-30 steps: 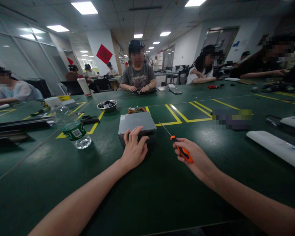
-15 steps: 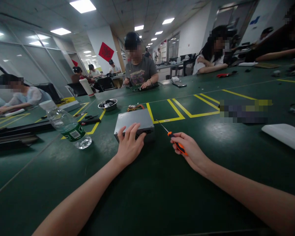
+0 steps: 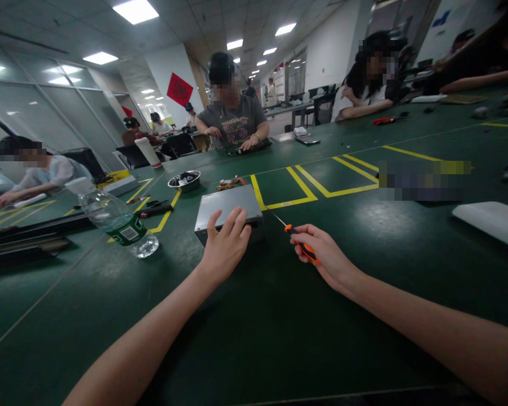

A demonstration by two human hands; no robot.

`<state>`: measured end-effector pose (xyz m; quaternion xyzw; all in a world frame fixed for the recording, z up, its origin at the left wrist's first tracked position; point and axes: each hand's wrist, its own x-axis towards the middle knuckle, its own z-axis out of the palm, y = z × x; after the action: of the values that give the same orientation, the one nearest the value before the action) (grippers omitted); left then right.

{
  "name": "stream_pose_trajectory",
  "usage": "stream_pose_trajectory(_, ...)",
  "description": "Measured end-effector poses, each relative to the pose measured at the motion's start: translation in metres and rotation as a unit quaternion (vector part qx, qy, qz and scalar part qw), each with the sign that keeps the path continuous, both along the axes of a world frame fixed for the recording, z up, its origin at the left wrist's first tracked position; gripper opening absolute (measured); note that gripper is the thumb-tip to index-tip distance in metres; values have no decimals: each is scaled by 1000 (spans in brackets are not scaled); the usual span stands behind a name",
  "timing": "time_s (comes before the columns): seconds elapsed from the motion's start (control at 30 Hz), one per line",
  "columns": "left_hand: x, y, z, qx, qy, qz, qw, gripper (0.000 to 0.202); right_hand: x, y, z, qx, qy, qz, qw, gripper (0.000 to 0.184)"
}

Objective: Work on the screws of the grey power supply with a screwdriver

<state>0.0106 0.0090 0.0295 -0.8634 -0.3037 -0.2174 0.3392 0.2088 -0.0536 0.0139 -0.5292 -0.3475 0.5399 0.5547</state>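
A grey metal computer power supply (image 3: 232,198) sits on the green table in front of me, its coloured cables (image 3: 232,183) at the back. My left hand (image 3: 226,242) is on its near side, fingers bent over the top edge and thumb by the front right, steadying it. My right hand (image 3: 322,252) is closed around the orange and black handle of a screwdriver (image 3: 303,246). The shaft points up and left, its tip close to the box's right side; whether they touch I cannot tell.
Left of the box a clear water bottle (image 3: 121,223) leans at a tilt, as seen here. Behind stands a metal bowl (image 3: 184,180) of small dark parts. Yellow tape (image 3: 317,194) marks the table. A white object (image 3: 491,223) lies at right. A person (image 3: 237,121) works opposite.
The screwdriver and my right hand have shifted slightly left, toward the power supply. My left hand stays on the box, its fingers slightly moved. The person opposite has lifted one hand.
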Motion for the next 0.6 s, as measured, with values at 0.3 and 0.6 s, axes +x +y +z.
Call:
stream_pose_trajectory(0.3, 2, 3, 1, 15, 15, 10, 1000, 20, 0, 0, 1, -6, -8, 2, 1000, 14)
stream_pose_trajectory(0.6, 2, 4, -6, -1, -14, -4, 1000, 18, -2, -1, 5, -12, -13, 7, 1000, 13)
